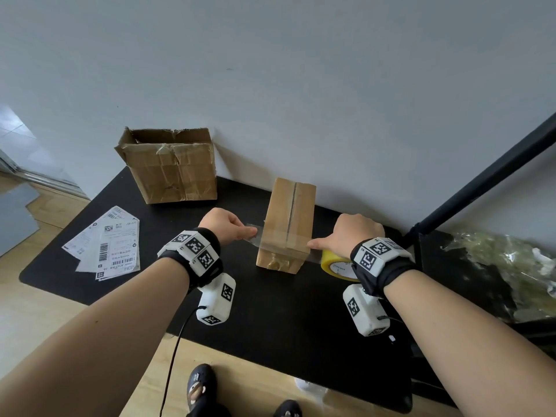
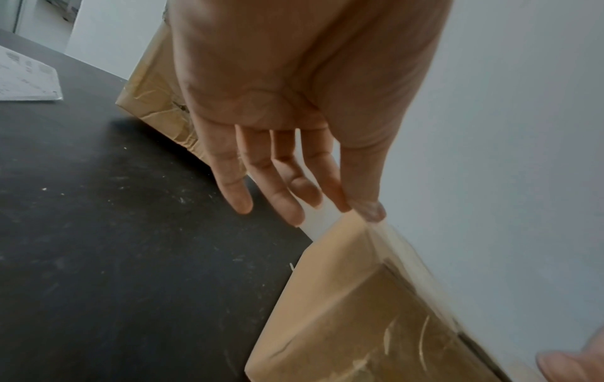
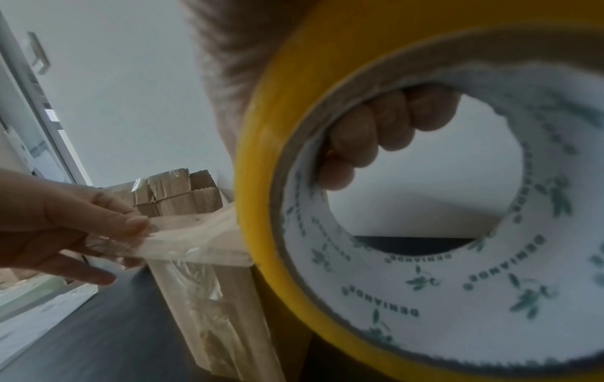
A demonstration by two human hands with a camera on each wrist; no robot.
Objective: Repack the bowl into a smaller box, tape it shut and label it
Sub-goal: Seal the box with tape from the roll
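Observation:
A small closed cardboard box (image 1: 288, 224) lies on the black table (image 1: 270, 311) near the wall. A strip of clear tape (image 1: 282, 239) stretches across its near end. My left hand (image 1: 248, 234) pinches the tape's free end (image 2: 362, 210) just left of the box. My right hand (image 1: 331, 242) grips the yellow tape roll (image 1: 337, 264) at the box's right side, fingers (image 3: 376, 134) hooked through the core (image 3: 425, 258) and thumb stretched to the box's top edge. The bowl is out of sight.
A larger, worn open box (image 1: 171, 167) stands at the back left. Several printed shipping labels (image 1: 105, 245) lie fanned out at the table's left. Crumpled clear plastic wrap (image 1: 496, 266) fills the right end, behind a slanted black pole (image 1: 481, 182). The white wall runs close behind.

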